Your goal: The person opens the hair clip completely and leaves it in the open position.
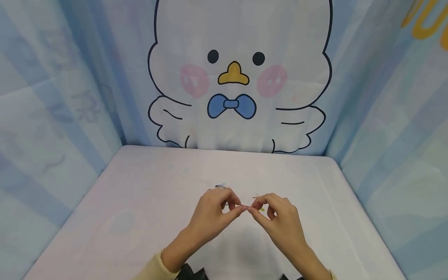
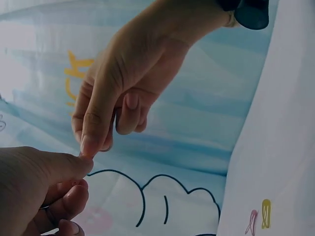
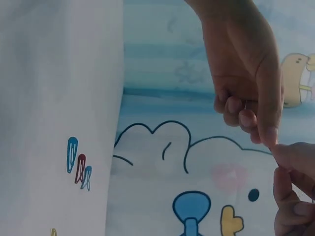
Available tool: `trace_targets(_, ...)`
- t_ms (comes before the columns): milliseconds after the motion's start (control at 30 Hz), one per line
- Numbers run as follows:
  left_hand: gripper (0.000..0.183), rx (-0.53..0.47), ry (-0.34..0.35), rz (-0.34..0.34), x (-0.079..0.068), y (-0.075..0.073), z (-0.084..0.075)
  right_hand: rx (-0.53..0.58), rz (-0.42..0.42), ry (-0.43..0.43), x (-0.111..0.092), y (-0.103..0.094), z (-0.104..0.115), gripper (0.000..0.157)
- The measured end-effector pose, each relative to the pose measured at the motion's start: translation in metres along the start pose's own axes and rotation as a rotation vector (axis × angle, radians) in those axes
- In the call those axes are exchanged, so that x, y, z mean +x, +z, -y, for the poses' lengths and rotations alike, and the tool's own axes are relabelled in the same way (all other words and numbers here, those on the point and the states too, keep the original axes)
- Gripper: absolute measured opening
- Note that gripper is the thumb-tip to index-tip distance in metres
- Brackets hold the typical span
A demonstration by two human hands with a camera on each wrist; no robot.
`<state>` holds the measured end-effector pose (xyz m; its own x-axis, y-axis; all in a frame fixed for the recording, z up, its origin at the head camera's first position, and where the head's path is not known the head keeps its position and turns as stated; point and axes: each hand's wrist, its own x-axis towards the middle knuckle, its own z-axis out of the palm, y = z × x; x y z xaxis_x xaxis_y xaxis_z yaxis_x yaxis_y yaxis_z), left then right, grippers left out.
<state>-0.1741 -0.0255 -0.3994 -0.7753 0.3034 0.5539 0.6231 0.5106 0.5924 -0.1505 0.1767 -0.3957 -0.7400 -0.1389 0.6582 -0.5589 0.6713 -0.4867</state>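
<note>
Above the middle of the table, my left hand (image 1: 213, 210) and right hand (image 1: 280, 217) meet at the fingertips. Between them is a thin reddish hair clip (image 1: 244, 205), mostly covered by the fingers. Thumb and forefinger of each hand pinch one end of it. Flat on the table, blue (image 3: 72, 155) and red (image 3: 80, 168) snap hair clips and a smaller blue clip (image 3: 86, 177) lie close together in the right wrist view. A pink clip (image 2: 251, 222) and a yellow clip (image 2: 266, 214) lie side by side in the left wrist view.
The white table (image 1: 140, 186) is walled by blue-striped cloth (image 1: 45, 97) on both sides. A cartoon bird with a blue bow tie (image 1: 231, 104) is printed on the back cloth. Black objects (image 1: 192, 272) show near the wrists at the bottom edge.
</note>
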Motion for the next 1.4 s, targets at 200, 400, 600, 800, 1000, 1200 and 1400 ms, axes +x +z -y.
trace_targets(200, 0.016, -0.034, -0.021, -0.051, -0.001, 0.001, -0.005, -0.026, -0.073, -0.057, 0.0, 0.0, 0.004, 0.028)
trace_targets(400, 0.017, -0.067, -0.047, -0.082, -0.001, 0.004, -0.006, -0.037, -0.144, -0.104, -0.002, 0.004, 0.004, 0.03)
trace_targets(600, 0.015, -0.053, -0.051, -0.124, -0.003, 0.007, -0.005, -0.056, -0.165, -0.128, -0.002, 0.008, 0.001, 0.03)
trace_targets(800, 0.016, -0.049, -0.052, -0.13, -0.002, 0.007, -0.003, -0.112, -0.136, -0.142, 0.0, 0.009, -0.003, 0.025)
trace_targets(1000, 0.01, -0.026, -0.067, -0.124, -0.003, 0.008, 0.0, -0.145, -0.079, -0.146, 0.001, 0.008, -0.009, 0.024)
trace_targets(1200, 0.008, -0.014, -0.088, -0.09, -0.004, 0.011, 0.006, -0.197, -0.05, -0.13, 0.005, 0.011, -0.026, 0.018)
trace_targets(1400, 0.009, 0.025, -0.075, -0.136, -0.002, 0.009, 0.016, -0.263, 0.027, -0.008, 0.019, 0.022, -0.057, 0.01)
